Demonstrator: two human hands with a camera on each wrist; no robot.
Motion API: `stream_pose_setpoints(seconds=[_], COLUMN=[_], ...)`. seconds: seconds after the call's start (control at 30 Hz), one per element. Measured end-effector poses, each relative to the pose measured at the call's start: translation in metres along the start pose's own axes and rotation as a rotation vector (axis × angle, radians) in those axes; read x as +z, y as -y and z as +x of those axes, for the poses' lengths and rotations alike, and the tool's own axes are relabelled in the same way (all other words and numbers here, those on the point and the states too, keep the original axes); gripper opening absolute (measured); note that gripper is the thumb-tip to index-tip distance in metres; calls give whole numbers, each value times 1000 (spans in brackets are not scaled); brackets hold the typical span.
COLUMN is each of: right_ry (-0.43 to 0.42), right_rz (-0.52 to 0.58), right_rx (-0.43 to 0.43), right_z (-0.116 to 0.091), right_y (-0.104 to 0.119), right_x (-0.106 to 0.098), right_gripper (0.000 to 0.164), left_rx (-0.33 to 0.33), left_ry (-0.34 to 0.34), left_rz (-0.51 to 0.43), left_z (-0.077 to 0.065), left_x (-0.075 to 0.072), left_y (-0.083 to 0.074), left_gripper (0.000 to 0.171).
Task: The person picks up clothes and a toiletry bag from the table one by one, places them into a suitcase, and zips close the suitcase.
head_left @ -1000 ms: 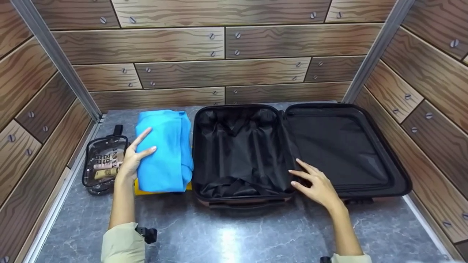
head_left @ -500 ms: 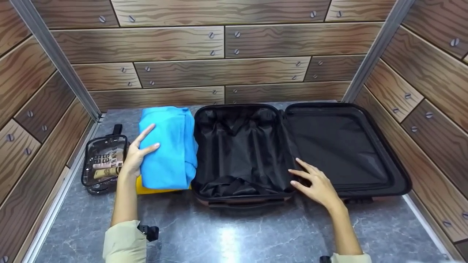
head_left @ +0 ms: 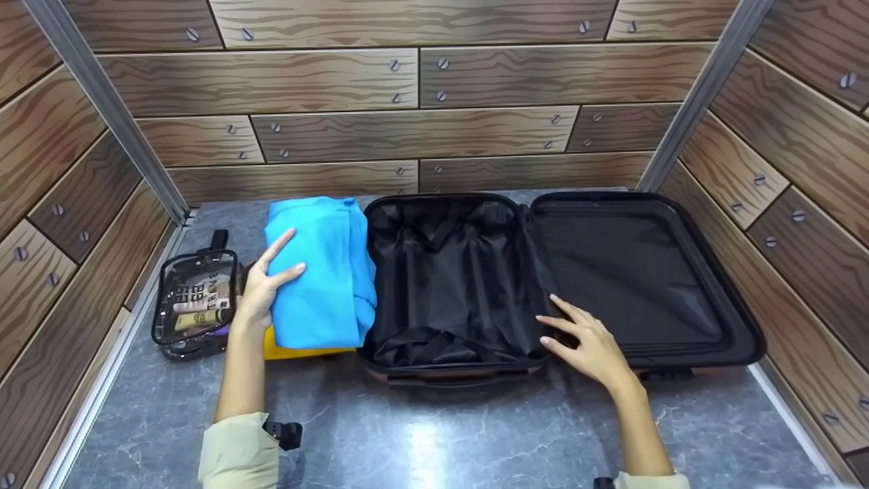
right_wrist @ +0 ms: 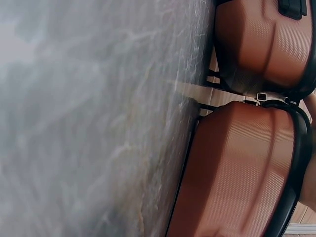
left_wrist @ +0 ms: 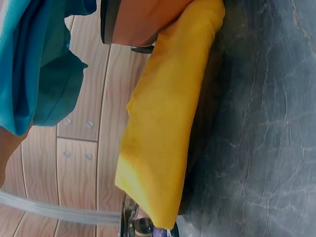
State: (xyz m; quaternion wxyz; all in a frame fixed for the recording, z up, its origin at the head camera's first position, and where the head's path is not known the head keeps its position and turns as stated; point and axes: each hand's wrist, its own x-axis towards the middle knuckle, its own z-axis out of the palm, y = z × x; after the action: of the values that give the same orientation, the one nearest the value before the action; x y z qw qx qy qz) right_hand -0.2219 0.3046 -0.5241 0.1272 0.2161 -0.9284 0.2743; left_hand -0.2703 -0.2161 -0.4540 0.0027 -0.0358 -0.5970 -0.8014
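My left hand [head_left: 261,288] grips the left side of a folded blue cloth [head_left: 326,285], thumb and forefinger on top, the other fingers hidden underneath. In the left wrist view the blue cloth [left_wrist: 49,74] hangs raised above a folded yellow cloth [left_wrist: 160,108] lying on the table. The blue bundle's right edge overlaps the rim of an opened suitcase [head_left: 441,285] in the head view. Over the suitcase's hinge side, my right hand [head_left: 587,343] has its fingers spread and relaxed, holding nothing, with fingertips at the inner edge between the two halves.
The suitcase lid [head_left: 631,272] lies flat to the right. A clear toiletry bag [head_left: 200,292] with small tubes stands at the far left. Wood-patterned walls [head_left: 333,81] enclose the grey marbled table [head_left: 380,435] at the back and sides. The suitcase's outer shell [right_wrist: 237,168] is copper-coloured.
My left hand has lifted the blue cloth and moved it right, towards the suitcase, showing more of the yellow cloth's near left corner. The right hand has stayed in place.
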Motion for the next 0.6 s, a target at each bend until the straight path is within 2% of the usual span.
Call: stream_pose_setpoints(seconds=[0.6], right_ry=[-4], right_rz=[4], right_rx=[0], right_z=[0], right_y=[-1], right_x=[1], right_gripper=[38], left_rx=[-10], left_ry=[13], left_rz=[1], left_z=[-1], left_x=[31], left_y=[12], left_gripper=[64])
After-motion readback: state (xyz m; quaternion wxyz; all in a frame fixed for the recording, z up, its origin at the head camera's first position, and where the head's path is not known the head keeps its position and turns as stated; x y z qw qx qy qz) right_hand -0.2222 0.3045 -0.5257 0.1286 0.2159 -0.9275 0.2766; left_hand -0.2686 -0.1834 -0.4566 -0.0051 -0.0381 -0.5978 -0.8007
